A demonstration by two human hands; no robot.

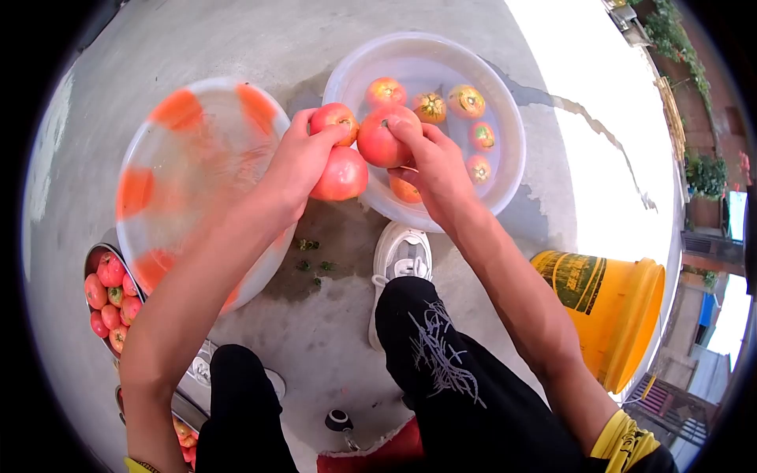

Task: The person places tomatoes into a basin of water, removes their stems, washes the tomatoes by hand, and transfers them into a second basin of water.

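My left hand (303, 158) is closed around two tomatoes: a smaller one (333, 120) on top and a larger pink-red one (341, 175) beneath it. My right hand (434, 162) grips a large red tomato (380, 142) by its right side, with the thumb near the stem end. The tomatoes in the two hands are side by side at the left rim of a pale basin (512, 150). Several tomatoes float in water in that basin, among them a yellowish one (467, 102). Another tomato (405, 189) lies below my right hand, partly hidden by it.
A white and orange basin (136, 194) holding water stands at the left. Beyond my left forearm is a metal bowl of tomatoes (110, 292). A yellow bucket (615, 315) lies at the right. Green stem bits (309, 245) are scattered on the floor near a white shoe (402, 256).
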